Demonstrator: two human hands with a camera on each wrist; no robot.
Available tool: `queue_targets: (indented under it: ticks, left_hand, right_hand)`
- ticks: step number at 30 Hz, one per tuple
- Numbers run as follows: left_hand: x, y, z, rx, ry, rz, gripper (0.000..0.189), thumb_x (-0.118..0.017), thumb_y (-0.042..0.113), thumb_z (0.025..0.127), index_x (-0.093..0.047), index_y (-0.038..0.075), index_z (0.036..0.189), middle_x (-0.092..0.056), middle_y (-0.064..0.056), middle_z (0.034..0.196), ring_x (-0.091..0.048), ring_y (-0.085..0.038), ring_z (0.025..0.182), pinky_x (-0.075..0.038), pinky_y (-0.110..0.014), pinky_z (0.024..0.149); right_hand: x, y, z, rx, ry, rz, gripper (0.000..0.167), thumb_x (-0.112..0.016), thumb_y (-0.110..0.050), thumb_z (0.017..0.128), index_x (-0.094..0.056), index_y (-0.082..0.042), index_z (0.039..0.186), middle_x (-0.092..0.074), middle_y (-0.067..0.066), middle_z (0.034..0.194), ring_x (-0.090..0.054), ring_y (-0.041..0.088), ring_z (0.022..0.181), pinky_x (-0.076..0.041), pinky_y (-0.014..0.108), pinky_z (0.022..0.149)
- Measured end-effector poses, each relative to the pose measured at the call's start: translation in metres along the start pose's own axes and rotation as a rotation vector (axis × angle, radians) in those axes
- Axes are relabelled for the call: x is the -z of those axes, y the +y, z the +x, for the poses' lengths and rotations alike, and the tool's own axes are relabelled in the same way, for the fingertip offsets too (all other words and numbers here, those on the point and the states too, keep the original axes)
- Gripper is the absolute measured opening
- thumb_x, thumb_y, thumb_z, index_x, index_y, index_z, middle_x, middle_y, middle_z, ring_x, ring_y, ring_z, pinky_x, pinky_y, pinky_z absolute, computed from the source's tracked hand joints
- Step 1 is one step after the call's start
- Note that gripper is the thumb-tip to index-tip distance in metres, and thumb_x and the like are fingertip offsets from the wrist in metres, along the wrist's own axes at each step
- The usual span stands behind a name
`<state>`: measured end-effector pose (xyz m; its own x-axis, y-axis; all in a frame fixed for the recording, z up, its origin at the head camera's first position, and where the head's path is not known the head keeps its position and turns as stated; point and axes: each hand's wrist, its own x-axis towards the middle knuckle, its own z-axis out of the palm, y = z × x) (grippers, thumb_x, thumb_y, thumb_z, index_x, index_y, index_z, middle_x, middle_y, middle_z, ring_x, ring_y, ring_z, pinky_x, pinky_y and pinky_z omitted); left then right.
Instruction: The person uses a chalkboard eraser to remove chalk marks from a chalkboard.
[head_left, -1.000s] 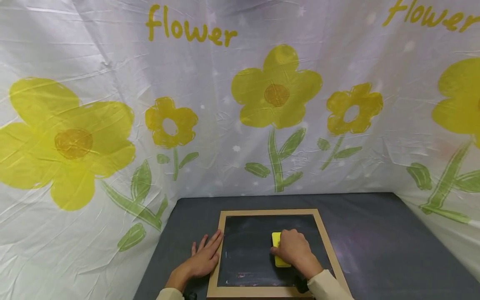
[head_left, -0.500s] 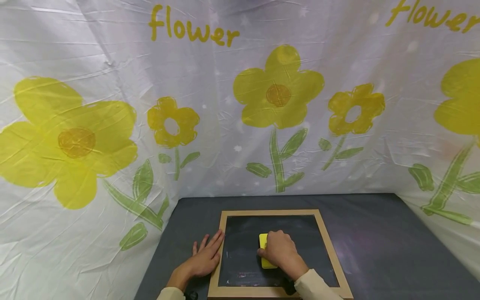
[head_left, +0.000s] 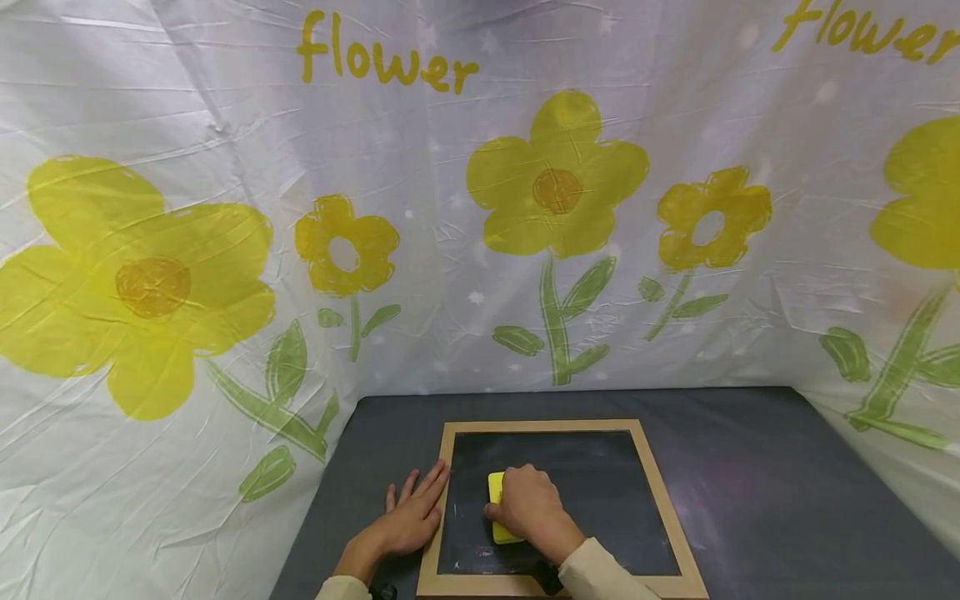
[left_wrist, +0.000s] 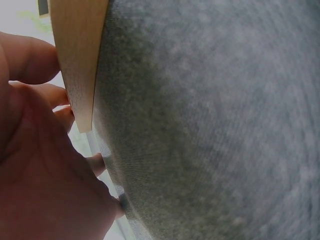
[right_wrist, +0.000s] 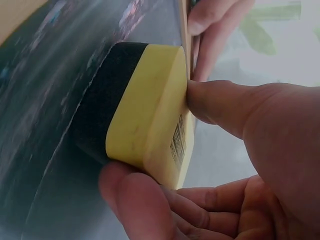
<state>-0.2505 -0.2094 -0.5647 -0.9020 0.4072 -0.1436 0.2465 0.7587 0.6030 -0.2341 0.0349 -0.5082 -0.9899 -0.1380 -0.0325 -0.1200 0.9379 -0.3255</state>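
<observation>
A wood-framed chalkboard (head_left: 577,500) lies on the dark table. My right hand (head_left: 534,508) grips a yellow board eraser (head_left: 498,533), thumb on one side and fingers curled on the other. In the right wrist view the black felt of the eraser (right_wrist: 145,105) faces down on the board, with chalk smears and a thin chalk line beside it. My left hand (head_left: 405,521) rests with fingers spread and straight against the left side of the frame. Its fingertips meet the frame's wooden edge (left_wrist: 80,60) in the left wrist view.
Dark cloth covers the table (head_left: 780,500) around the board. White fabric with painted yellow flowers (head_left: 557,192) hangs behind and at both sides. Faint reddish chalk marks (head_left: 486,552) show near the board's lower left.
My right hand has slid the eraser leftward across the board, from right of centre to the left part. The left hand stays at the frame.
</observation>
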Motion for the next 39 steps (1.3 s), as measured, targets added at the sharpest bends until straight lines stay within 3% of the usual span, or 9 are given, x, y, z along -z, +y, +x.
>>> queue_targets:
  ticks: [8,16,19,26,30,35,39]
  left_hand:
    - [-0.004,-0.011,0.004,-0.036,0.004,-0.029,0.065,-0.046,0.023,0.114,-0.028,0.020,0.176,-0.017,0.000,0.186,-0.005,-0.059,0.165,0.012,-0.088,0.117]
    - [-0.003,-0.007,0.004,-0.031,0.005,-0.006,0.066,-0.046,0.021,0.113,-0.027,0.017,0.176,-0.016,-0.005,0.186,-0.004,-0.058,0.166,0.012,-0.089,0.116]
    - [-0.002,-0.003,0.003,-0.010,0.001,0.000,0.066,-0.048,0.019,0.112,-0.029,0.015,0.176,-0.018,-0.007,0.185,-0.006,-0.056,0.167,0.012,-0.088,0.118]
    - [-0.005,-0.013,0.007,-0.031,0.028,0.000,0.067,-0.047,0.022,0.112,-0.029,0.018,0.176,-0.018,-0.006,0.185,-0.006,-0.057,0.166,0.011,-0.088,0.117]
    - [-0.002,-0.009,0.006,-0.026,0.029,0.011,0.066,-0.050,0.019,0.111,-0.031,0.016,0.175,-0.021,-0.007,0.185,-0.007,-0.056,0.167,0.009,-0.088,0.118]
    - [0.003,0.001,-0.002,-0.024,-0.010,-0.005,0.065,-0.048,0.018,0.113,-0.029,0.011,0.175,-0.019,-0.010,0.185,-0.006,-0.060,0.165,0.011,-0.090,0.116]
    - [0.003,0.002,-0.002,-0.003,-0.013,0.006,0.066,-0.049,0.019,0.113,-0.028,0.014,0.176,-0.018,-0.008,0.185,-0.006,-0.057,0.166,0.009,-0.089,0.118]
  right_hand:
    - [-0.005,-0.020,0.003,0.009,-0.035,-0.003,0.059,-0.090,-0.052,0.086,-0.077,0.001,0.109,-0.062,0.011,0.085,-0.067,0.027,0.075,-0.062,0.044,0.067]
    - [-0.008,-0.034,0.004,0.035,-0.032,-0.018,0.058,-0.090,-0.053,0.087,-0.078,-0.001,0.110,-0.065,0.010,0.086,-0.068,0.027,0.075,-0.062,0.044,0.068]
    - [-0.010,-0.036,0.004,0.031,-0.035,-0.022,0.059,-0.089,-0.054,0.087,-0.078,-0.001,0.111,-0.065,0.011,0.085,-0.069,0.027,0.076,-0.063,0.044,0.068]
    - [-0.011,-0.037,0.005,0.030,-0.020,-0.019,0.056,-0.089,-0.054,0.087,-0.078,-0.002,0.105,-0.065,0.008,0.081,-0.067,0.024,0.070,-0.062,0.041,0.065]
    - [-0.010,-0.036,0.005,0.045,-0.016,-0.020,0.056,-0.088,-0.055,0.087,-0.078,-0.003,0.104,-0.064,0.008,0.081,-0.067,0.024,0.069,-0.062,0.041,0.064]
    - [0.000,-0.027,0.003,0.064,-0.045,0.027,0.054,-0.088,-0.053,0.088,-0.077,-0.003,0.104,-0.062,0.007,0.081,-0.062,0.021,0.066,-0.059,0.038,0.060]
    - [0.026,-0.012,0.004,0.053,-0.012,0.061,0.051,-0.086,-0.052,0.089,-0.076,-0.003,0.102,-0.058,0.006,0.076,-0.058,0.019,0.061,-0.053,0.035,0.055]
